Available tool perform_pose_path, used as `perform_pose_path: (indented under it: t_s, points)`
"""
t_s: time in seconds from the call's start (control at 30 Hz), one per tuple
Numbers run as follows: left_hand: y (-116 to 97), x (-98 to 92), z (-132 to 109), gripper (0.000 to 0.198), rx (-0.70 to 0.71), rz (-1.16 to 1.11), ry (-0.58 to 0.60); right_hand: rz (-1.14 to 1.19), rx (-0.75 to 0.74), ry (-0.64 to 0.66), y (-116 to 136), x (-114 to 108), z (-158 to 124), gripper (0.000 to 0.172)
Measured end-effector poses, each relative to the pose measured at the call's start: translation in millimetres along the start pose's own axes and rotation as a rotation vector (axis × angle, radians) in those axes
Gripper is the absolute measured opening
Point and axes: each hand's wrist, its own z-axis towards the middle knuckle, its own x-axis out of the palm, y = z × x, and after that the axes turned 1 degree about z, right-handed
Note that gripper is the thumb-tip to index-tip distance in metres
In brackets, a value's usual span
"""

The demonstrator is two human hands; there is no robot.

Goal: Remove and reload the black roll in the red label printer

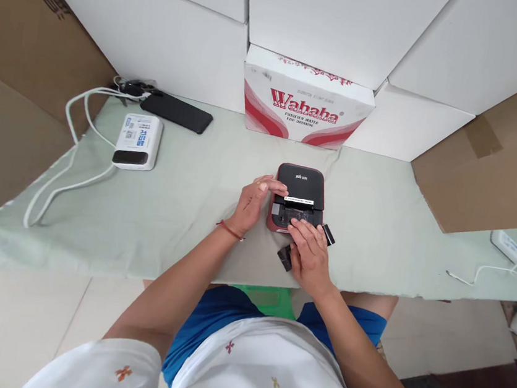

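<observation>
A small black-topped device with red sides (300,186), which looks like a label printer, lies on the cloth in front of me. A white label strip crosses its top, and clear film or tape shows on its lower part. My left hand (252,204) is at its left side, fingers stretched out to touch the top near the strip. My right hand (311,253) rests its extended fingertips on the film at the lower edge, thumb apart. Black pieces (285,257) stick out on both sides of my right hand; whether they join beneath it is hidden.
A Wahaba-style white-and-red water carton (308,103) stands at the back against white boxes (325,21). To the left lie a white device (137,141), a black phone (177,111) and white cables (75,142). Brown cartons (491,158) flank both sides. Another white device (508,246) lies far right.
</observation>
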Motion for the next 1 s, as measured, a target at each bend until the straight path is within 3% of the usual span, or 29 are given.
perform_pose_path:
  t_s: [0.13, 0.3, 0.4, 0.47, 0.67, 0.83, 1.0]
  points:
    - [3, 2.7, 3, 0.064, 0.065, 0.087, -0.023, -0.002, -0.005, -0.015, 0, 2, -1, 0.066]
    - [6, -9.4, 5, 0.048, 0.114, 0.152, 0.101, -0.013, 0.020, -0.003, -1, 4, -2, 0.065]
    - [9, -16.7, 4, 0.032, 0.135, 0.105, 0.181, -0.009, 0.004, -0.021, -1, 4, -1, 0.063]
    - [11, -18.7, 0, 0.031, 0.118, 0.041, 0.204, -0.011, 0.007, -0.025, 0, 5, -1, 0.062]
    - [15, -13.3, -6, 0.049, 0.051, -0.080, 0.217, -0.005, 0.038, -0.010, 2, 6, -1, 0.064]
    - [36, -3.9, -2, 0.091, -0.057, -0.145, 0.113, -0.039, 0.029, -0.026, 0, 8, -2, 0.063]
    - [51, 3.2, -5, 0.109, -0.149, -0.263, 0.133, -0.053, 0.003, -0.053, -2, 10, -3, 0.062]
